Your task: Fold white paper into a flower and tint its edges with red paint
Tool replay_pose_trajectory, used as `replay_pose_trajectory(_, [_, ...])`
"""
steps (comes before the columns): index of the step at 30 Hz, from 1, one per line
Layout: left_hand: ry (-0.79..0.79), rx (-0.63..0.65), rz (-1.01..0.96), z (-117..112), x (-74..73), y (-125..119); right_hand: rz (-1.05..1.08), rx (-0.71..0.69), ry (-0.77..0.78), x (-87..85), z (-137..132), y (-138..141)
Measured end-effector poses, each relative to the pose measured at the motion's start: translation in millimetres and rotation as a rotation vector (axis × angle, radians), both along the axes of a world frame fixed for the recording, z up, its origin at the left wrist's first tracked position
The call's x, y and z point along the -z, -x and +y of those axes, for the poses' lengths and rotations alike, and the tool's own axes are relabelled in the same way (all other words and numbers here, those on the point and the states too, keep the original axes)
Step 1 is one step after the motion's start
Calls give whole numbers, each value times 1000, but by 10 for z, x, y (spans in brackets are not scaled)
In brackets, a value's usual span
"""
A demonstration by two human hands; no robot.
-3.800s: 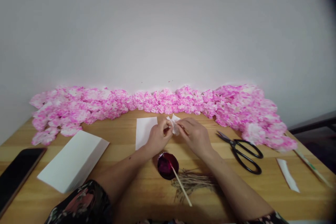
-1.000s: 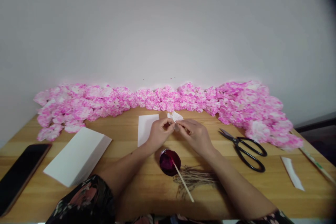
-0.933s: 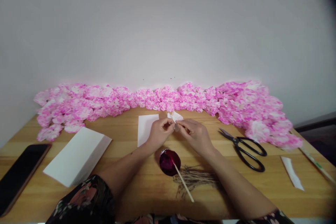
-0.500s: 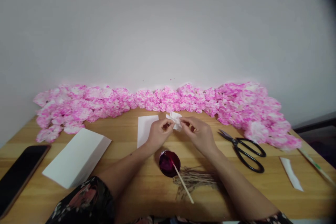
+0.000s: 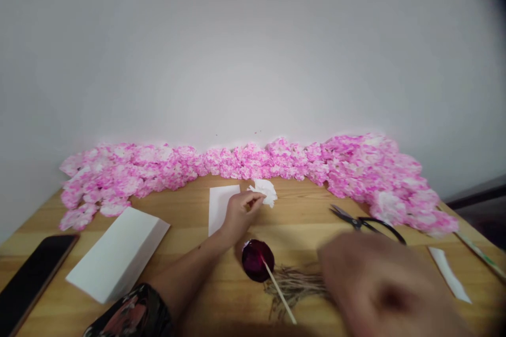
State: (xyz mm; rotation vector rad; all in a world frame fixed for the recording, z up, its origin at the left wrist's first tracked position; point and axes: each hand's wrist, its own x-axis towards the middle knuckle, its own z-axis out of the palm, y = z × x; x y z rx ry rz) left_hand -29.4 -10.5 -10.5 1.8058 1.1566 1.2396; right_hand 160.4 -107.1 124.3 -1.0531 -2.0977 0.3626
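The left hand pinches the white crumpled paper just below the frame's centre, while the blurred right hand, lower right, its grip I can't tell, could, by brushing the stick, tip the dark red dish.

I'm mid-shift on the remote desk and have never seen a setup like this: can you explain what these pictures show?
There is no machine here, just a person's two bare hands, seen by one camera worn on the head, looking forward and down. The left hand pinches a ruffled white piece, probably paper. The right hand, blurred and large in view, hides part of the black scissors; I cannot tell if it holds anything. On the wooden table lie a white sheet, white block, phone, dark red dish with a pale stick, thin brown stems and a white strip. Pink-and-white flowers run along the far side.
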Motion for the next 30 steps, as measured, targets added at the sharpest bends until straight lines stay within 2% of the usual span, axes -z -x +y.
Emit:
replay_pose_trajectory(1, [-5, 6, 19, -4, 1, 1, -2, 3, 21, 65, 174, -13])
replay_pose_trajectory(2, [-14, 2, 40, -7, 4, 2, 7, 70, 34, 152, 348, -27])
replay_pose_trajectory(4, [-32, 7, 72, -9, 13, 5, -52, 211, -6, 383, 652, -57])
replay_pose_trajectory(5, [-40, 10, 79, -9, 17, 5, -83, 213, -10, 511, 763, -69])
replay_pose_trajectory(8, [-52, 23, 83, -8, 15, 2, -77, 163, 88, 830, 914, -73])
replay_pose_trajectory(10, [-56, 35, 97, -7, 4, -3, -62, 152, 136, 930, 910, -48])
replay_pose_trajectory(19, [6, 53, 77, 9, 18, -8, 10, 211, 185, 963, 864, 6])
replay_pose_trajectory(30, [32, 86, 56, 2, 22, -30, 88, 198, 295, 971, 821, 108])
